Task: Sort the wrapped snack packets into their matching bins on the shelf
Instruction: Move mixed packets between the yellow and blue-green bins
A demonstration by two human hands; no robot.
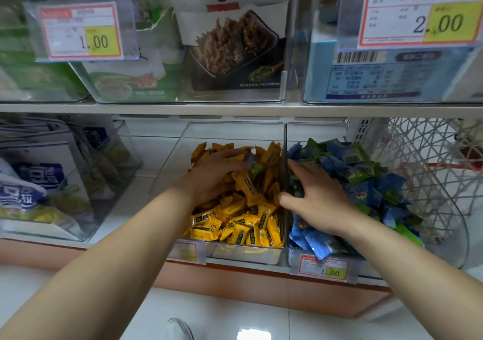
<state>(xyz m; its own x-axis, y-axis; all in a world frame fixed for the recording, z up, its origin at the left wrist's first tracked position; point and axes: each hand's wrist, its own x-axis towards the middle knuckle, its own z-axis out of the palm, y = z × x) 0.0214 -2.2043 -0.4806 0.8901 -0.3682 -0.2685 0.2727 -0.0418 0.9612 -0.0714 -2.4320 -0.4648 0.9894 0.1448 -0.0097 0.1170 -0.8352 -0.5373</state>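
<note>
The clear yellow-packet bin (235, 253) stands against the blue-and-green bin (449, 224). The left hand (219, 175) lies over the yellow pile, fingertips at a stray green packet (257, 168); whether it pinches, I cannot tell. The right hand (321, 196) rests spread on the blue heap. Pinch only that glossy, crinkled green wrapper, leaving the yellow ones.

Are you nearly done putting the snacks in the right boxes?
Looks close. The middle bin holds mostly yellow packets, and the right bin blue and green packets. The left hand is at one green packet among the yellow; the right hand rests on the blue ones. That stray is left to move; buried ones can't be seen.
</note>
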